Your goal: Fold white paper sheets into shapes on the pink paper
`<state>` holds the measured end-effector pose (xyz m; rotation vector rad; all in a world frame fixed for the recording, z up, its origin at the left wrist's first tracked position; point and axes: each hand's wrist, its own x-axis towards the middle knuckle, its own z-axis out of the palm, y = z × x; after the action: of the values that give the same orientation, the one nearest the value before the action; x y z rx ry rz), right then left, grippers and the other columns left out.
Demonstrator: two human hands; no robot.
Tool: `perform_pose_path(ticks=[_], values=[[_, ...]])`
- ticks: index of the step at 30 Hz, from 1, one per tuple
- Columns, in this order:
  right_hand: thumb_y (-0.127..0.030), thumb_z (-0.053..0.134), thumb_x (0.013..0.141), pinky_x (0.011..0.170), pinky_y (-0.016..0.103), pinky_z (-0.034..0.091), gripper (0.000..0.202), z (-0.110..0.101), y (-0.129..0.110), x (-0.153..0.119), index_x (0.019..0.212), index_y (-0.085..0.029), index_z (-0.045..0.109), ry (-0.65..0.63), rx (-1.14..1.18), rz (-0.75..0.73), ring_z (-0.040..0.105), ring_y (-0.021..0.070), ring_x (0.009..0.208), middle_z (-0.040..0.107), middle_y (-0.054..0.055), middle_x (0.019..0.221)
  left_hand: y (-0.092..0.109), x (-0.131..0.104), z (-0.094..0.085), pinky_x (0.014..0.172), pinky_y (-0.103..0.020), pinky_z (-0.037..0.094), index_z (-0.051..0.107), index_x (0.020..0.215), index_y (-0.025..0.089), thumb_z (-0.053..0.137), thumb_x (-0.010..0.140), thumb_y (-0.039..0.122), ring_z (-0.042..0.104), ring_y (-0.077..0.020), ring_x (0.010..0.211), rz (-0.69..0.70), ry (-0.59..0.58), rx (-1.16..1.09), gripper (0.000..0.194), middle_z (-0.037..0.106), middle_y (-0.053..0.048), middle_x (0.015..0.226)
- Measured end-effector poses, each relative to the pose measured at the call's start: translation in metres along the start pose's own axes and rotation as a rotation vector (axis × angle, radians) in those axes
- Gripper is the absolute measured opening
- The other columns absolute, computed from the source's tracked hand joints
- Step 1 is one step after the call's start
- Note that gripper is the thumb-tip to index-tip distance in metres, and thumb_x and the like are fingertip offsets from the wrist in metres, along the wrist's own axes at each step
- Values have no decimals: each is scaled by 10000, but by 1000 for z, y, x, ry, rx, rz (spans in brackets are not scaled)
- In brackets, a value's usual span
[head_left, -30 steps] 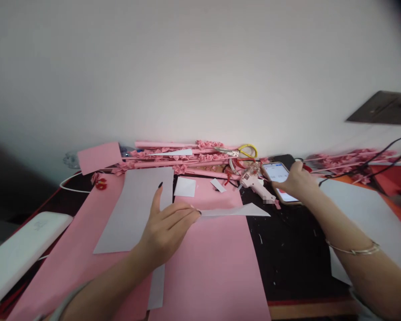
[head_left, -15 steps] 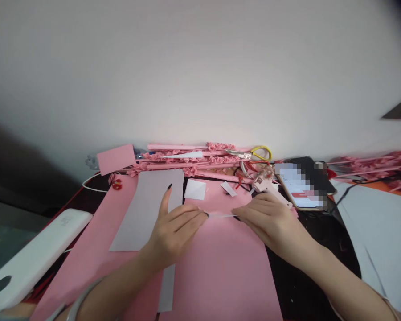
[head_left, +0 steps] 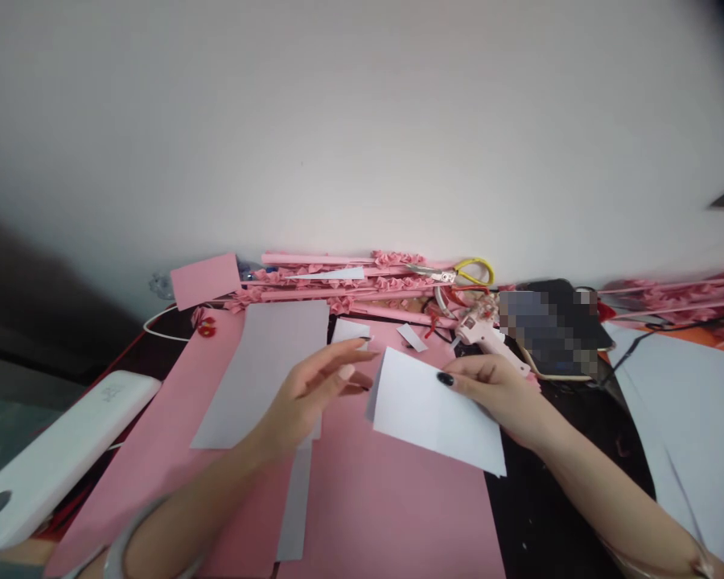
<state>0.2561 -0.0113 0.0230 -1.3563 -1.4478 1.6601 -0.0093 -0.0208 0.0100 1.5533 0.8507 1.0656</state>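
A folded sheet of white paper is pinched in my right hand, thumb on the face towards me and fingers behind. The paper is tilted up above a pink sheet, its fold line not fully in sight. Just left of the paper's edge is my left hand, fingers apart and holding nothing; I cannot tell whether a fingertip touches the paper. Under and beside that hand lie a larger white sheet and a narrow white strip. A small white folded piece rests behind the hands.
Pink paper sticks with ruffled flowers line the wall, with yellow-handled scissors on them. A glue gun and a phone sit at the back right. A white device stands left; white sheets lie right.
The paper, seen edge-on between both hands before, is now turned to show its face. My left hand has let go and opened; my right keeps hold. The phone screen has gone dark.
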Motion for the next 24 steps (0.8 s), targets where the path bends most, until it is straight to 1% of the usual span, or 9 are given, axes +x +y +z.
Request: perform_pose_path(ticks=[3,6,10,14,16,19,21,23,24], values=[[-443,659,699,445,201,345,338,10,8,5,774,-113,659,-94,85,74,487,84,469,606,16,617,0,-1,7,750,-342,553,437,1266,237,414,897,161,613,-224,978,-69,-151,-87,377,525,-132,1252],[-478,651,690,411,187,296,375,15,9,5,728,-106,652,-127,57,103,429,64,426,560,-7,552,0,-2,10,784,-354,543,512,1191,224,412,883,118,603,-222,998,-73,-207,-28,340,572,-109,1198],[-498,631,700,400,178,268,387,18,8,4,700,-111,639,-158,51,113,397,49,408,531,-25,530,-5,-2,11,849,-330,519,597,1062,205,459,855,109,586,-202,1034,-44,-162,76,267,599,-84,1163],[-465,614,737,462,183,347,358,20,10,3,825,-120,651,-204,92,108,487,68,488,605,9,663,-12,-3,13,697,-262,555,669,924,198,527,827,162,655,-181,860,-9,-83,214,175,688,-55,967],[-470,581,764,479,190,368,365,19,9,3,869,-127,646,-194,83,79,513,83,522,616,18,697,-14,-4,12,623,-250,547,678,882,194,534,817,166,668,-175,768,4,-32,255,161,706,-42,885],[-477,501,815,513,216,404,390,11,4,1,905,-127,648,-61,-80,-44,550,122,575,622,28,681,-14,-6,10,473,-222,469,644,710,182,546,807,210,616,-143,577,-34,79,372,141,662,8,649],[-448,461,844,603,251,447,375,1,-1,-1,938,-135,645,101,-275,-162,593,165,677,648,48,730,-13,-6,8,383,-205,341,514,535,176,556,803,273,468,-98,430,-105,161,440,288,472,51,459],[-397,440,863,710,287,464,328,-11,-5,-3,989,-156,622,303,-476,-252,616,201,805,670,71,861,-13,-6,8,379,-208,237,387,492,178,557,801,330,324,-77,407,-172,211,430,384,291,64,450],[-371,429,870,757,308,464,313,-17,-5,-3,1039,-169,598,404,-572,-286,616,213,864,664,81,948,-12,-6,8,395,-211,215,361,504,180,554,800,349,289,-76,427,-198,222,407,392,250,61,481]])
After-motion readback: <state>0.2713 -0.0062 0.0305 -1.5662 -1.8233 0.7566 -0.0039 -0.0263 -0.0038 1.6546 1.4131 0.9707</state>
